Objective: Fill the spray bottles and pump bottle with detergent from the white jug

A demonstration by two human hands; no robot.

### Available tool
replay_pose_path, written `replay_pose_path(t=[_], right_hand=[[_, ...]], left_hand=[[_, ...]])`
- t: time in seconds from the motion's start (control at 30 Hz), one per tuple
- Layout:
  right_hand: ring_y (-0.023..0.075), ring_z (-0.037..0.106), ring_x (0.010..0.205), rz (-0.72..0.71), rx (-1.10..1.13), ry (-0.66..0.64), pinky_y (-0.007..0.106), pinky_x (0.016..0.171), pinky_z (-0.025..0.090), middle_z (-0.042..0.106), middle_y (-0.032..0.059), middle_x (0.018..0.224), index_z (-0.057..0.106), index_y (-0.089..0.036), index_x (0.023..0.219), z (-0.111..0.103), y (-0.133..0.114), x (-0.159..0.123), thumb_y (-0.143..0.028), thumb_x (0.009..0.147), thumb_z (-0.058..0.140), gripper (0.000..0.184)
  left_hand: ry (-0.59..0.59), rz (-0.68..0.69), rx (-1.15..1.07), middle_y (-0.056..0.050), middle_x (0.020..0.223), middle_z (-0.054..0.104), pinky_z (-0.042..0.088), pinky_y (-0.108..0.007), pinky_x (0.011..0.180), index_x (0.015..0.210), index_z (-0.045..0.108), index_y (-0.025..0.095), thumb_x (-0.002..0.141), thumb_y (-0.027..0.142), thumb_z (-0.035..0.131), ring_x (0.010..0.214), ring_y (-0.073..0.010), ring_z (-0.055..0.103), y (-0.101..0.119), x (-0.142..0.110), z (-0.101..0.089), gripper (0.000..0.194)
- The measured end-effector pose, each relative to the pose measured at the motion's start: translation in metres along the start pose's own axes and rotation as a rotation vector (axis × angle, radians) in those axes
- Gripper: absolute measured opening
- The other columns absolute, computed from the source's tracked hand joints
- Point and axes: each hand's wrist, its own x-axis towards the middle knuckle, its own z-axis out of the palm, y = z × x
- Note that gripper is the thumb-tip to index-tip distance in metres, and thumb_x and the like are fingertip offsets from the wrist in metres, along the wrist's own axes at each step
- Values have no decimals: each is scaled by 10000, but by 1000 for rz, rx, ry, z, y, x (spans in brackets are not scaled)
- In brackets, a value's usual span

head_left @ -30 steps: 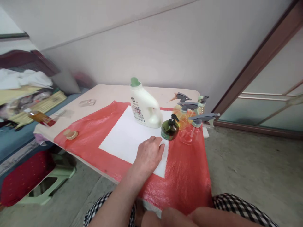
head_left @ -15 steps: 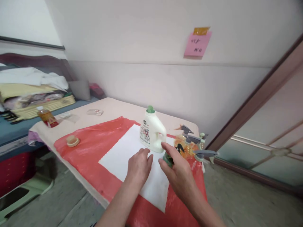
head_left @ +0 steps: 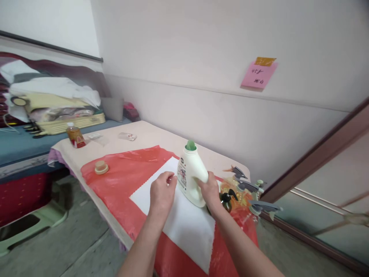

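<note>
My right hand (head_left: 210, 191) is wrapped round the handle of a cream detergent jug (head_left: 192, 169), which leans a little to the left. A green spout shows in the jug's uncapped mouth. My left hand (head_left: 162, 194) hovers just left of the jug, fingers loosely curled with a gap to the thumb, and nothing visible in it. Beneath the jug lies a white cloth (head_left: 184, 227) with a zigzag edge, spread over red plastic sheeting (head_left: 115, 184). Partly behind my right wrist stands a dark green pump bottle (head_left: 226, 204).
Several spray bottles (head_left: 245, 186) crowd the table's right end. A tan cap (head_left: 101, 167) sits on the red sheeting at left. Farther left are an amber bottle (head_left: 75, 136) and a clear packet (head_left: 127, 136). A pink note (head_left: 259, 75) is taped to the wall behind.
My right hand has moved from beside the pump bottle onto the jug's handle and closed round it. The jug now tilts left. The view has shifted slightly.
</note>
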Motion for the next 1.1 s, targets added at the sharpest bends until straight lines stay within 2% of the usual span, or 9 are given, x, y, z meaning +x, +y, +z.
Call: replay_pose_path(t=[0.1, 0.2, 0.37, 0.43, 0.63, 0.73, 0.9, 1.0, 1.1], right_hand=[[162, 604, 834, -28, 65, -61, 375, 762, 522, 624, 30, 971, 578, -168, 1078, 2, 3, -25, -408, 881, 591, 311], [164, 606, 804, -64, 147, -151, 367, 759, 516, 635, 9, 901, 562, -179, 1089, 5, 6, -37, -345, 845, 603, 298], [254, 576, 1123, -82, 238, -171, 428, 988, 450, 621, 50, 1224, 478, -254, 1274, -7, 20, -51, -276, 642, 645, 654], [293, 490, 1260, -38, 246, -97, 460, 1077, 370, 556, 69, 1337, 478, -275, 1284, -18, 34, -67, -272, 616, 647, 689], [344, 403, 1339, 190, 242, 179, 513, 1049, 402, 422, 158, 1435, 326, -226, 1390, -51, 79, -110, -398, 752, 549, 697], [356, 333, 1373, 200, 202, 246, 556, 1090, 321, 386, 177, 1459, 330, -177, 1395, -56, 83, -95, -476, 748, 591, 759], [314, 583, 1095, 167, 201, 249, 490, 955, 460, 630, 133, 1138, 562, -183, 1181, -46, 76, -53, -502, 765, 572, 524], [292, 618, 985, 160, 241, 223, 476, 908, 482, 671, 97, 1016, 610, -207, 1086, -42, 76, -43, -513, 751, 591, 454], [282, 627, 943, 159, 305, 196, 476, 887, 491, 687, 85, 980, 611, -186, 1091, -45, 70, -46, -525, 733, 610, 493]], left_hand=[[97, -32, -67, -83, 1070, 687, 454, -356, 883, 1024, 647, 200, 821, 303, 567, 978, -223, 629, -3, 5, -6, 241], [117, -68, -60, -144, 1367, 528, 397, -419, 1000, 1310, 502, 193, 772, 335, 644, 1250, -284, 495, -3, 8, -7, 574], [-39, -99, -155, -153, 1529, 340, 292, -447, 1098, 1476, 288, 212, 706, 368, 731, 1406, -300, 306, -6, 11, -1, 902], [-62, -95, -175, -146, 1527, 348, 294, -446, 1096, 1477, 292, 228, 720, 381, 722, 1403, -299, 313, -9, 12, 1, 885], [-2, -87, -155, -148, 1486, 409, 318, -457, 1075, 1433, 361, 240, 764, 452, 676, 1369, -300, 370, -7, 8, 11, 769], [113, -16, -136, -138, 1441, 459, 350, -446, 1055, 1391, 405, 240, 801, 453, 637, 1323, -281, 427, 1, 1, 18, 669], [241, 147, -88, -126, 1373, 510, 398, -429, 1027, 1340, 448, 224, 844, 424, 590, 1245, -267, 495, 14, -16, 24, 553], [186, 262, -64, -110, 1234, 613, 457, -393, 967, 1257, 525, 208, 869, 389, 566, 1125, -247, 586, 15, -32, 27, 430], [-39, 412, -47, -82, 1051, 690, 504, -345, 884, 1143, 605, 204, 890, 339, 539, 980, -215, 651, 12, -48, 36, 294]])
